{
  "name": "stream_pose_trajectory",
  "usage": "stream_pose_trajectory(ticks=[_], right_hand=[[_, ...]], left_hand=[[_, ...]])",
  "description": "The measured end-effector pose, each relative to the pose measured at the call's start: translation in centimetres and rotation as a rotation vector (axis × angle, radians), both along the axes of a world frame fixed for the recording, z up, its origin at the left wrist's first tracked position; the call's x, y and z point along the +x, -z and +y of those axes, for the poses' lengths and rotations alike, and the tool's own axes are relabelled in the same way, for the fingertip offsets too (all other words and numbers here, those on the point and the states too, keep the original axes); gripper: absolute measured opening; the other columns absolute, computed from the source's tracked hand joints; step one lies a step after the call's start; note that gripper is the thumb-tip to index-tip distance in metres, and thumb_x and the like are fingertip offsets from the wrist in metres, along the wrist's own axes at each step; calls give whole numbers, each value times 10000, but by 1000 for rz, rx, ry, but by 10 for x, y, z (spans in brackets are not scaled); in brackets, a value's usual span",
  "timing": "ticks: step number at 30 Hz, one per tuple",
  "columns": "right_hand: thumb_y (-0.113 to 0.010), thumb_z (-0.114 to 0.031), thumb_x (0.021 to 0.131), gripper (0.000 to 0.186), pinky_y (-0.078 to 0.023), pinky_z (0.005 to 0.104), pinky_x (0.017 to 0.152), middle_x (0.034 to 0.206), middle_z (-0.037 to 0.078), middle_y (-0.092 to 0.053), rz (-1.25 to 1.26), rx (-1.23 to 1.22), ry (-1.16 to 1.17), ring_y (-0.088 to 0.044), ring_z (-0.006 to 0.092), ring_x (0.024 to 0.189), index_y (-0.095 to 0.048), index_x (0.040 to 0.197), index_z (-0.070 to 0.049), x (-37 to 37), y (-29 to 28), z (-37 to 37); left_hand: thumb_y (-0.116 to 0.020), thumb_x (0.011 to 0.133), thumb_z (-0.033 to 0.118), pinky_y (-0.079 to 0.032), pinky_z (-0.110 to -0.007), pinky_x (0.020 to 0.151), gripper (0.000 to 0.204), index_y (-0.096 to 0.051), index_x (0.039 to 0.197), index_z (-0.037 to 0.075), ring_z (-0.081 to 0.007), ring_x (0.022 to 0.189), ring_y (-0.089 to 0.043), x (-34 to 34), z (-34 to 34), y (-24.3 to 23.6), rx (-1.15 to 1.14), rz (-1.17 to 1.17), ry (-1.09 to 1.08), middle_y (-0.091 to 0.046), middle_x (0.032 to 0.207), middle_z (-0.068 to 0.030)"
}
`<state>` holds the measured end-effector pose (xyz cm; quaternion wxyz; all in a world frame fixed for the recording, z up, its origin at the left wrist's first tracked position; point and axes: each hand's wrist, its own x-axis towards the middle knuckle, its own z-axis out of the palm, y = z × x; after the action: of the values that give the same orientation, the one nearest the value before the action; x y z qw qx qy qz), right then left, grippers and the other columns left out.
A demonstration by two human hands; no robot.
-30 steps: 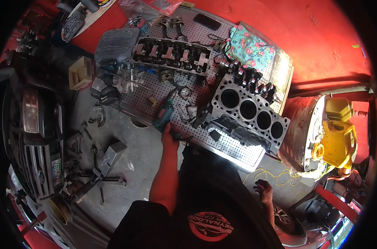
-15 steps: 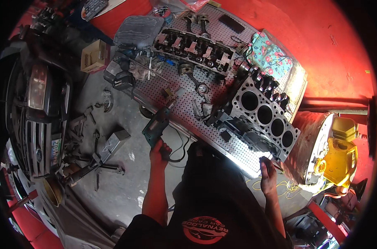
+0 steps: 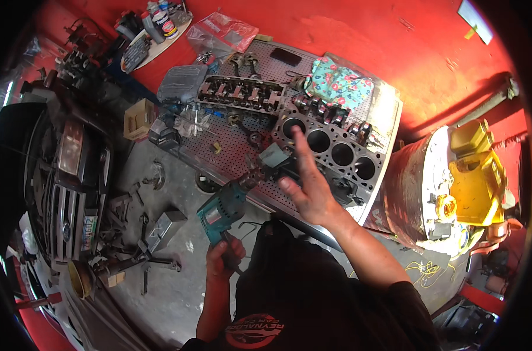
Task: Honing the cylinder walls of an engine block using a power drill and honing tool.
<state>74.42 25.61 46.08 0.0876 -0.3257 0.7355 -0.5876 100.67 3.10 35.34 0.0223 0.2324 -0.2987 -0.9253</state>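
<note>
My left hand (image 3: 226, 256) grips the handle of a teal corded power drill (image 3: 219, 212), its chuck end pointing up and right over the near edge of the perforated metal table. My right hand (image 3: 314, 198) holds nothing and is spread out in front of the engine block (image 3: 329, 147), its index finger overlapping the first cylinder bore. Whether that finger touches the block I cannot tell. Just beyond the drill's tip a flat grey piece (image 3: 274, 155) shows beside the block. Behind the block lies a crankshaft (image 3: 336, 114); a cylinder head (image 3: 241, 93) rests to its left.
A floral cloth (image 3: 342, 82) lies at the table's far right. Connecting rods (image 3: 243, 64) stand behind the cylinder head. A cardboard box (image 3: 139, 119) sits left of the table, and a car (image 3: 67, 193) is farther left. Right of the table stands a drum (image 3: 412, 187) with yellow containers (image 3: 479, 181).
My right hand has risen from the block's near right corner to in front of its left bores. The drill has swung closer to the block, and the view has shifted.
</note>
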Motion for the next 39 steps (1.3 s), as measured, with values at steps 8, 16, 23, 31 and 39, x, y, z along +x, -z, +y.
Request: stream_pose_trajectory(ticks=[8,16,23,31,39], right_hand=[[-788,-328,1026,1081,-251,483,1358,1786,318,-244,36,-24,290,-275,418,1671,-81,1741,69,43,-8,108],[-760,-316,1045,973,-244,473,1365,1773,275,-320,79,62,129,-266,390,1679,-179,1737,44,60,-33,145],[-873,-211,857,1037,-287,632,1321,1708,259,-384,521,-7,424,-365,441,1614,-301,1703,-38,102,-26,147],[-725,-278,945,662,-352,685,1288,1666,121,-488,1047,351,171,-494,368,1527,-522,1575,-284,114,-12,22],[-715,-261,909,556,-594,540,1008,1354,109,-610,893,177,457,-675,318,1171,-650,1461,-287,31,-14,-86]], left_hand=[[-766,977,351,-418,-372,669,335,-590,1059,79,-190,750,-520,11,79,-16,-43,53,114,-544,871,-42],[-729,1003,343,-404,-368,665,321,-583,1066,63,-188,740,-512,21,107,-23,-107,89,129,-544,863,-54],[-724,1012,243,-436,-386,675,275,-619,1149,29,-202,769,-564,33,98,-48,-211,110,94,-593,907,-77],[-842,900,115,-578,-356,653,374,-670,1186,-54,-230,722,-714,-15,32,-114,-825,63,105,-735,898,-123],[-948,859,145,-570,-323,797,404,-719,1144,-27,-151,858,-689,-113,-55,-167,-1342,56,338,-752,968,-50]])
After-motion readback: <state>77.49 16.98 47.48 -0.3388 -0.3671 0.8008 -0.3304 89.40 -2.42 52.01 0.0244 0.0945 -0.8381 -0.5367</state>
